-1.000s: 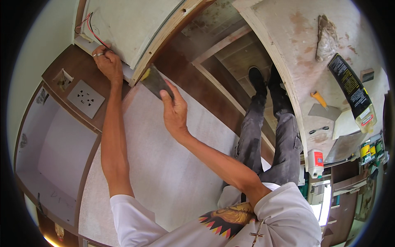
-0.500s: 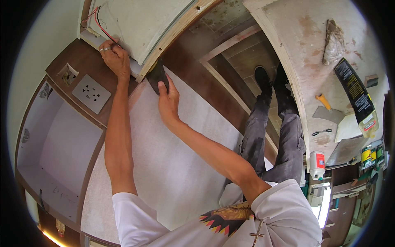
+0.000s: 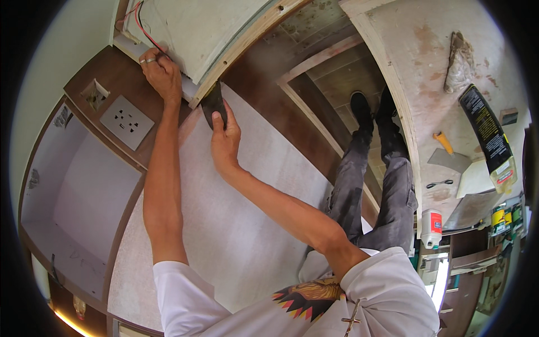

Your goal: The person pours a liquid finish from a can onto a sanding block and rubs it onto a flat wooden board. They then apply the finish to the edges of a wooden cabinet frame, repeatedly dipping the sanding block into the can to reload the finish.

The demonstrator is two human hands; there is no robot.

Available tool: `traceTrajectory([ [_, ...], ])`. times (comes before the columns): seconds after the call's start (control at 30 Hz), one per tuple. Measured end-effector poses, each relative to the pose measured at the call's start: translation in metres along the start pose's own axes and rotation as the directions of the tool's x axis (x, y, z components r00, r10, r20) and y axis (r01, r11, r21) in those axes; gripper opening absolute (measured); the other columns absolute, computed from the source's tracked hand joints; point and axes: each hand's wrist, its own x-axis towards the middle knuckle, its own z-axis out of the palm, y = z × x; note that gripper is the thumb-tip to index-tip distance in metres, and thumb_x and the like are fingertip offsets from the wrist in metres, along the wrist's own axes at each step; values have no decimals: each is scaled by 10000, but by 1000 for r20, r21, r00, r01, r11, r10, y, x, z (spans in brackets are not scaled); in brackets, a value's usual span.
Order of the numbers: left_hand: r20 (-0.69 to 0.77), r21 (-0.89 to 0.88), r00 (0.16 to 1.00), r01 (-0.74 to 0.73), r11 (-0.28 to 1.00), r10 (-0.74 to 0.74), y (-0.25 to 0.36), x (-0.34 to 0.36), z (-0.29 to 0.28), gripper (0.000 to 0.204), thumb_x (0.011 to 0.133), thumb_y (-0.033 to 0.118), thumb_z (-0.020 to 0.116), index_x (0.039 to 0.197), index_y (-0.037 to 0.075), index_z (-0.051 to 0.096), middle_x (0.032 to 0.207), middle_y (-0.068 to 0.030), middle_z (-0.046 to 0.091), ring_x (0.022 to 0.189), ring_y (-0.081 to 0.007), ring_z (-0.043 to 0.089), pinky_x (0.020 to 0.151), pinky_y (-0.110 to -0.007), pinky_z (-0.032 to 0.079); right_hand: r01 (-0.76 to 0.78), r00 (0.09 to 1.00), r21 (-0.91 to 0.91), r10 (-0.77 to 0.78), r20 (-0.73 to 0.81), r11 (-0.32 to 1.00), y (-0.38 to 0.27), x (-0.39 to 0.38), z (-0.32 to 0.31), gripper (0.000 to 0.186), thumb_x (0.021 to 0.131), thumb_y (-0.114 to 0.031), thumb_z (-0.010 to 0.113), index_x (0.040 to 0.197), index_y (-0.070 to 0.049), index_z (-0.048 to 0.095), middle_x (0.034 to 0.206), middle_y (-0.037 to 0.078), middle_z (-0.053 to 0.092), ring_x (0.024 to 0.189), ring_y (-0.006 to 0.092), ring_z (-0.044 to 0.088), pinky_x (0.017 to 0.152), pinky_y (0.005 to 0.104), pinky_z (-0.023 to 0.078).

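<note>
Right hand [image 3: 225,143] presses a dark flat blade [image 3: 214,105], apparently a scraper, against the pale laminate panel [image 3: 224,224]; the fingers lie along the blade's back, closed on it, and the blade's upper edge meets the wooden trim strip [image 3: 247,48] where the panel ends. Left hand [image 3: 161,72] rests just beside the blade, to its left, with fingers curled over the edge of the light upper board [image 3: 191,28]; whether it grips anything there cannot be told. A ring shows on one finger of that hand. Red and black wires [image 3: 147,31] run out from behind the upper board, close above the left hand. A grey socket plate [image 3: 127,121] sits in the dark brown surface [image 3: 112,78] left of the left forearm, with an open wall box [image 3: 94,94] near it. Far to the right, well apart from both hands, a pale board [image 3: 426,84] carries a putty knife with an orange handle [image 3: 446,149], a crumpled rag [image 3: 459,62], a long dark cartridge [image 3: 487,135] and a small white bottle with a red label [image 3: 431,227].
</note>
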Motion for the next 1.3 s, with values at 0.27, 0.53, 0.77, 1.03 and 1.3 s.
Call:
traceTrajectory([
  [0.27, 8, -37, 1000, 29, 999, -29, 1, -3, -1, 196, 889, -43, 499, 1001, -10, 655, 1035, -167, 627, 935, -336, 616, 873, -442, 497, 3, 1000, -33, -3, -3, 999, 5, -21, -25, 497, 1113, -250, 516, 1525, 27, 497, 1471, 160, 601, 1363, 252, 539, 1174, 345, 369],
  [0.53, 27, -14, 999, 34, 999, -33, 0, -2, -1, 206, 903, -63, 496, 1010, -22, 668, 1031, -171, 623, 927, -323, 619, 855, -429, 514, 98, 990, 9, -96, -108, 995, -27, 30, -42, 507, 1100, -231, 569, 1521, 38, 485, 1362, 116, 636, 1215, 180, 576, 1072, 308, 436],
  [0.77, 19, -6, 1000, 7, 1000, -7, 2, 1, -1, 217, 901, -62, 498, 1023, -22, 672, 1042, -172, 632, 946, -326, 616, 869, -432, 515, 259, 963, -94, -265, -46, 961, -65, 25, -34, 496, 1106, -219, 527, 1503, 77, 494, 1411, 156, 629, 1275, 219, 571, 1126, 343, 408],
  [1.03, 30, -16, 1000, 9, 1000, -8, 2, 0, -4, 214, 895, -65, 490, 1012, -17, 663, 1023, -168, 636, 942, -330, 616, 860, -437, 510, 138, 987, -2, -138, -88, 990, -70, 42, -27, 441, 1109, -184, 519, 1487, 42, 522, 1300, 111, 670, 1166, 174, 590, 1064, 307, 435],
  [1.3, 10, -12, 1000, -14, 1000, 14, 4, 2, -2, 207, 896, -58, 488, 998, -20, 664, 1010, -172, 631, 907, -338, 618, 854, -435, 509, 172, 983, -60, -175, -54, 983, -76, 6, -14, 458, 1120, -208, 476, 1511, 29, 500, 1371, 180, 651, 1253, 231, 601, 1103, 338, 432],
])
